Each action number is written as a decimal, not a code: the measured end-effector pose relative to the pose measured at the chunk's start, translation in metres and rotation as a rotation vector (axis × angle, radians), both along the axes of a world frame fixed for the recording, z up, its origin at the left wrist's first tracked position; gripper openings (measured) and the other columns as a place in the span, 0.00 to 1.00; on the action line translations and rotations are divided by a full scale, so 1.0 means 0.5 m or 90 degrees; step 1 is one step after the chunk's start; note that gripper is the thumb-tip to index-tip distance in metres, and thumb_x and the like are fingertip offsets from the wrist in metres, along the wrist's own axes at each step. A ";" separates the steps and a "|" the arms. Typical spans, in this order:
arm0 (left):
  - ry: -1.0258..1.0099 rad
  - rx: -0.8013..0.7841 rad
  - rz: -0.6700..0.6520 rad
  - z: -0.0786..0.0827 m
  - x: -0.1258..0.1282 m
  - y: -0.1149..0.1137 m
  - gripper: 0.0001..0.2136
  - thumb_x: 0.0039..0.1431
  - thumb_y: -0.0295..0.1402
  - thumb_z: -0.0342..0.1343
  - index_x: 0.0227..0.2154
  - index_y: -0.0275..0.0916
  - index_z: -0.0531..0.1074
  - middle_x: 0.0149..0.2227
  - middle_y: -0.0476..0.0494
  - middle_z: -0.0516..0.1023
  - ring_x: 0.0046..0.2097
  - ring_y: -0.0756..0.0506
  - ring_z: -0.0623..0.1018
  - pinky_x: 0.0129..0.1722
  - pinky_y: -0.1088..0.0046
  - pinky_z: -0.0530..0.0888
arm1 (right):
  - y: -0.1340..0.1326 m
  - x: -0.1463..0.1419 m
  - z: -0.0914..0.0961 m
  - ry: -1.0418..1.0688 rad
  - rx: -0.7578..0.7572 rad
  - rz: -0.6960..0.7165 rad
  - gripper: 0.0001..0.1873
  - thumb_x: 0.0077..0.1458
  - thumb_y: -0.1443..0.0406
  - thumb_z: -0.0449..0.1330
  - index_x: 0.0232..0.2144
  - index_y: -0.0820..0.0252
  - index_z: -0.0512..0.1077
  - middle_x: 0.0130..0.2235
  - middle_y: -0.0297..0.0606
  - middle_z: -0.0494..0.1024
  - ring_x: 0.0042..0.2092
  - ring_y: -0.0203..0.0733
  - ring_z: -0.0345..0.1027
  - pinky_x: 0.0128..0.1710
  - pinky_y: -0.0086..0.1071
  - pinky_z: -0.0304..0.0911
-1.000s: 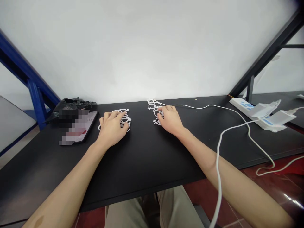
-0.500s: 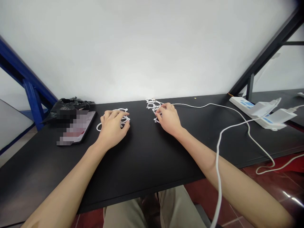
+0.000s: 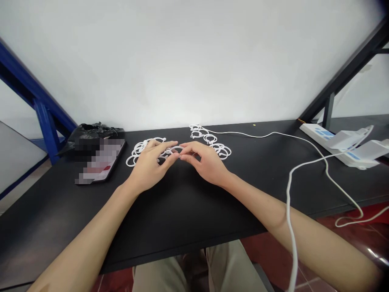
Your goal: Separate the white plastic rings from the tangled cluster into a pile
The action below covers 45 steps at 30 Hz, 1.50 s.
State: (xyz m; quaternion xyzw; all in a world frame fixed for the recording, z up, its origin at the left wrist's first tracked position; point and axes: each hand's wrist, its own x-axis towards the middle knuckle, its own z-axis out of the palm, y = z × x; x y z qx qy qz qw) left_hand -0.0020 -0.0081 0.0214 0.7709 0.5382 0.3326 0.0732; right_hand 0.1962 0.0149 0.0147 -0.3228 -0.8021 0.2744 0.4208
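Observation:
My left hand and my right hand meet fingertip to fingertip above the black table. Between them is a thin white plastic ring with a small knob. The right thumb and fingers pinch its edge, while the left thumb and fingers are curved around its other side, partly hiding it. Beside and behind the left hand lies a loose pile of similar white rings. Several more white rings lie just past the right hand, in a line running back to the wall.
A phone and a crumpled black plastic bag lie on the table's left. At the right are a white power strip with plugged-in adapters and a white cable passing over my right forearm. A white wall closes off the back.
My right hand has left the right-hand rings and moved left to meet my left hand. A white ring now shows between the fingertips. The left hand has shifted slightly right.

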 end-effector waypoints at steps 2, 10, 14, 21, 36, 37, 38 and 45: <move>-0.002 -0.006 0.008 0.001 0.001 -0.001 0.22 0.64 0.47 0.49 0.56 0.43 0.70 0.49 0.42 0.76 0.53 0.40 0.72 0.53 0.62 0.70 | 0.000 0.001 0.001 0.010 -0.008 -0.003 0.05 0.60 0.63 0.60 0.36 0.56 0.76 0.49 0.39 0.78 0.47 0.39 0.72 0.44 0.33 0.68; 0.011 -0.003 -0.051 0.002 -0.001 -0.001 0.21 0.66 0.48 0.45 0.51 0.43 0.72 0.52 0.43 0.76 0.53 0.40 0.70 0.52 0.61 0.70 | -0.013 -0.003 0.016 0.069 -0.062 0.029 0.04 0.60 0.63 0.61 0.34 0.56 0.75 0.52 0.35 0.77 0.39 0.34 0.73 0.40 0.31 0.68; 0.012 0.018 -0.057 0.006 -0.001 -0.005 0.18 0.66 0.46 0.46 0.48 0.44 0.75 0.48 0.45 0.78 0.51 0.40 0.70 0.50 0.61 0.71 | -0.012 -0.005 0.015 0.097 -0.131 0.043 0.05 0.58 0.63 0.62 0.38 0.56 0.73 0.52 0.35 0.77 0.30 0.29 0.71 0.34 0.29 0.68; 0.007 0.016 -0.051 0.006 0.000 -0.002 0.16 0.66 0.45 0.49 0.47 0.43 0.75 0.50 0.46 0.79 0.51 0.40 0.70 0.51 0.61 0.70 | -0.010 0.000 0.011 0.049 -0.171 -0.002 0.13 0.58 0.59 0.63 0.44 0.54 0.72 0.31 0.29 0.79 0.30 0.35 0.74 0.34 0.32 0.69; -0.001 -0.025 0.007 0.006 0.009 -0.008 0.17 0.60 0.43 0.55 0.49 0.45 0.74 0.48 0.44 0.76 0.47 0.42 0.75 0.45 0.66 0.73 | -0.005 0.001 0.003 -0.077 -0.109 -0.017 0.14 0.61 0.63 0.58 0.49 0.54 0.64 0.48 0.34 0.80 0.30 0.33 0.73 0.40 0.35 0.68; 0.002 -0.023 0.010 0.005 0.010 -0.007 0.18 0.59 0.44 0.55 0.50 0.45 0.74 0.47 0.44 0.76 0.46 0.42 0.75 0.45 0.66 0.73 | -0.006 0.000 0.003 -0.084 -0.090 -0.024 0.14 0.61 0.64 0.57 0.49 0.55 0.65 0.45 0.34 0.80 0.31 0.34 0.73 0.40 0.35 0.68; 0.006 -0.020 0.011 0.004 0.010 -0.006 0.19 0.59 0.44 0.56 0.51 0.45 0.73 0.45 0.44 0.76 0.46 0.42 0.75 0.45 0.65 0.73 | -0.007 0.000 0.004 -0.089 -0.071 -0.033 0.13 0.61 0.65 0.56 0.49 0.55 0.65 0.43 0.35 0.80 0.33 0.35 0.73 0.40 0.35 0.67; 0.048 0.021 -0.052 -0.002 0.007 0.001 0.17 0.60 0.41 0.55 0.50 0.44 0.71 0.42 0.45 0.77 0.45 0.41 0.70 0.46 0.63 0.71 | -0.017 -0.004 0.012 -0.039 -0.006 -0.024 0.14 0.62 0.59 0.57 0.49 0.55 0.70 0.42 0.35 0.76 0.34 0.34 0.70 0.40 0.32 0.67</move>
